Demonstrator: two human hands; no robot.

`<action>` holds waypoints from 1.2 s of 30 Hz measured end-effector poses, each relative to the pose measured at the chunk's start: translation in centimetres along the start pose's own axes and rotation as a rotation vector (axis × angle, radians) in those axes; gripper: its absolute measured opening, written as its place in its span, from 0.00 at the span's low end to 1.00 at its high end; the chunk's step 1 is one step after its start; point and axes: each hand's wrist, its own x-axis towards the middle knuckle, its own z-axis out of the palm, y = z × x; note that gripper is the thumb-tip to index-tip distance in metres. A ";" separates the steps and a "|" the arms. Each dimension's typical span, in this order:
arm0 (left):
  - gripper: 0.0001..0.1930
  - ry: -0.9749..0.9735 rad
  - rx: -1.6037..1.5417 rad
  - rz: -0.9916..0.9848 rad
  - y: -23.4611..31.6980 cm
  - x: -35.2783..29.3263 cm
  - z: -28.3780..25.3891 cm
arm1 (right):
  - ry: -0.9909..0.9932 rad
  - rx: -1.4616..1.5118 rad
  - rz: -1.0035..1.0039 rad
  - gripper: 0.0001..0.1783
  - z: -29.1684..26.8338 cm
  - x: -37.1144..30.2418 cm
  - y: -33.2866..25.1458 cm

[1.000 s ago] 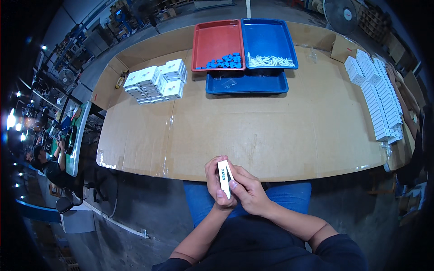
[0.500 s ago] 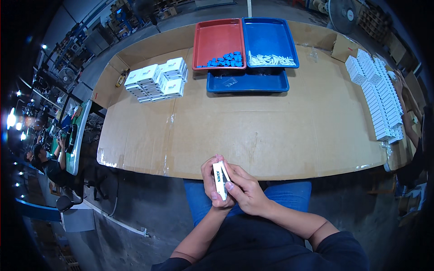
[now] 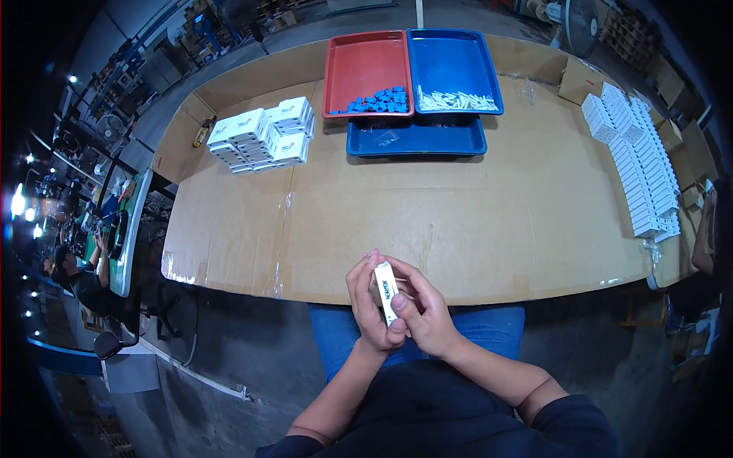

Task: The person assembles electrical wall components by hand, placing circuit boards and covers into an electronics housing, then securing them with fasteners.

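At 6 o'clock, by the near edge of the desk [image 3: 366,221], a small white box [image 3: 388,294] is sitting between the left hand [image 3: 369,313] and the right hand [image 3: 432,320]. Both are gripping it, one from each side. The fingers are hiding its sides, so I cannot tell how much of it is done.

Farther out, at 12 o'clock, lots of blue bits [image 3: 385,101] are lying in a red tray [image 3: 366,61], and white sticks [image 3: 454,101] are filling the low end of a blue tray [image 3: 450,65], so plenty is left there. A short white stack [image 3: 248,128] is standing at 10 o'clock, and a long white stack [image 3: 637,179] is stretching around 3 o'clock. Which stack is finished, I cannot tell.
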 end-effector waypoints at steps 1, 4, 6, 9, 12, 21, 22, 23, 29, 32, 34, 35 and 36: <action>0.54 0.011 0.017 0.030 0.3 0.1 0.1 | -0.004 0.001 0.004 0.35 0.1 0.0 -0.1; 0.56 0.017 0.044 0.057 0.3 0.4 0.1 | -0.002 0.001 0.043 0.34 0.6 -0.1 -0.6; 0.60 0.009 0.050 0.054 0.2 0.1 0.0 | 0.010 0.050 0.101 0.35 0.8 0.0 -1.1; 0.56 0.043 0.017 0.016 -0.2 -0.1 0.1 | 0.015 0.029 0.042 0.35 0.9 -0.4 0.4; 0.46 0.078 -0.015 0.026 0.0 0.2 0.0 | 0.004 -0.129 -0.076 0.32 1.0 -0.5 0.5; 0.43 0.093 -0.129 -0.025 0.7 0.0 0.1 | -0.001 -0.254 -0.164 0.28 0.9 -0.7 0.2; 0.43 0.094 -0.128 -0.023 0.7 0.0 0.1 | -0.003 -0.253 -0.166 0.28 0.9 -0.7 0.3; 0.43 0.096 -0.131 -0.027 0.7 0.0 0.1 | -0.006 -0.256 -0.161 0.28 0.9 -0.8 0.3; 0.45 0.163 -0.236 -0.039 -0.2 -0.5 0.5 | -0.027 -0.314 -0.138 0.29 0.5 -0.4 0.4; 0.54 0.086 -0.154 -0.066 -0.8 -0.5 0.6 | -0.034 -0.257 -0.003 0.30 -0.4 0.2 0.3; 0.65 -0.091 -0.011 0.013 -1.5 0.1 -0.1 | -0.009 -0.169 0.101 0.32 -1.4 0.5 -0.1; 0.65 -0.090 -0.012 0.013 -1.4 0.1 -0.2 | -0.009 -0.170 0.101 0.32 -1.8 0.4 -0.1; 0.65 -0.138 -0.064 -0.116 -1.0 -0.1 -0.3 | -0.025 -0.084 0.154 0.31 -2.2 0.4 -0.1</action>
